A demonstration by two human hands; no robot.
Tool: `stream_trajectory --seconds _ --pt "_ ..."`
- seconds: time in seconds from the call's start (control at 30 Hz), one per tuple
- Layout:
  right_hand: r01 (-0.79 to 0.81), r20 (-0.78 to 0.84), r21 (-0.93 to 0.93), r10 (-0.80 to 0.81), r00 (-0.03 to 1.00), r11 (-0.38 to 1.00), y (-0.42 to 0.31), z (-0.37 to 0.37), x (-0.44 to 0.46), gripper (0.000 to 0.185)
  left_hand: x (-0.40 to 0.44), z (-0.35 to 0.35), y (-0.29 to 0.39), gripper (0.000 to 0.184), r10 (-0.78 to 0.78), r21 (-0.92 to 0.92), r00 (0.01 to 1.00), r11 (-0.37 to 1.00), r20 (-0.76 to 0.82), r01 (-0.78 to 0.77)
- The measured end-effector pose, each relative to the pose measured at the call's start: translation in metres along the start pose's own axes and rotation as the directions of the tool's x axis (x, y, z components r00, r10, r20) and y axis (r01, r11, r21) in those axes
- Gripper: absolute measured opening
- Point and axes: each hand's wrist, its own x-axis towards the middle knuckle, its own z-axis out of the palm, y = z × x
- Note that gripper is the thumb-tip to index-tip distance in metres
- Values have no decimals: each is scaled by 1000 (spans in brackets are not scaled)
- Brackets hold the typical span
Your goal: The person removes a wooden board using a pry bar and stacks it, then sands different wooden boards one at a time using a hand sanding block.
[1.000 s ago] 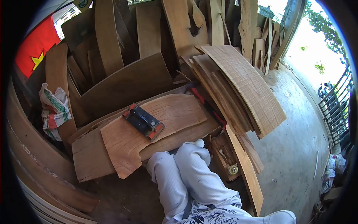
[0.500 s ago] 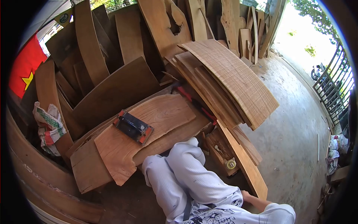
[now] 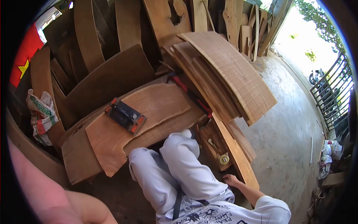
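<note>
My right hand is low beside my right knee, near the lower end of a wooden box and a long narrow plank. Its fingers look curled; what they hold, if anything, is too small to make out. In the box sits a round yellowish tape measure. My left forearm fills the lower left, close to the camera, with its hand outside the picture. A black sanding block with orange ends rests on a wavy-edged wooden board in front of my knees.
A stack of boards rises at the right of the work surface, a red-handled tool beside it. More planks lean along the back. A printed sack lies at the left. A metal gate stands far right.
My left forearm has come into view at the lower left. My right hand has moved from behind my thigh to beside the box. The view has shifted slightly; the sanding block stays on the board.
</note>
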Motion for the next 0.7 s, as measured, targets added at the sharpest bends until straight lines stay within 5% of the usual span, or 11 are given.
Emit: stream_trajectory --seconds 0.3,0.7 --pt "38 -75 -60 -43 996 997 -4 14 24 29 -7 73 30 48 -383 -70 905 913 184 401" --pt "105 -67 53 -102 993 993 -47 19 40 29 -51 125 46 44 -729 -106 587 592 353 799"
